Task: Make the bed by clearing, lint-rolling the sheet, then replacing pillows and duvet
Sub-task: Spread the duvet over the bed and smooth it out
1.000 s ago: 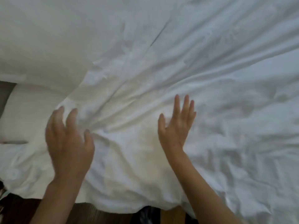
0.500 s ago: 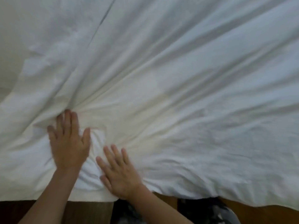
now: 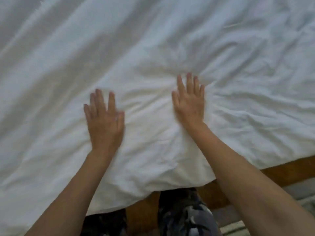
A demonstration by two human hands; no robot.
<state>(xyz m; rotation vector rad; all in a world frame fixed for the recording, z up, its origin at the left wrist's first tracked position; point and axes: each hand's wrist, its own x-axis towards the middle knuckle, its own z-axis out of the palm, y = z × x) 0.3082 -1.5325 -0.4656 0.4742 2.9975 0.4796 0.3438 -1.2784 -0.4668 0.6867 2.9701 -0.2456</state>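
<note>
White duvet, soft and creased, spread across the bed and draping over its near edge above a wooden bed frame. Left hand and right hand lie flat on the fabric, palms down, fingers straight, grasping nothing. Wrinkles radiate around both hands.

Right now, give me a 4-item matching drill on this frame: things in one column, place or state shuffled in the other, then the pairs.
Things
1. left hand
2. right hand
3. white duvet
4. wooden bed frame

Place or state
A. brown strip showing below the cloth's edge, lower right of the view
B. flat with straight fingers, the farther-reaching of the two
C. wrinkled, spread across most of the view
D. flat with straight fingers, nearer the bed's edge, blurred

Pairs: 1-D, 2-B, 3-C, 4-A
</note>
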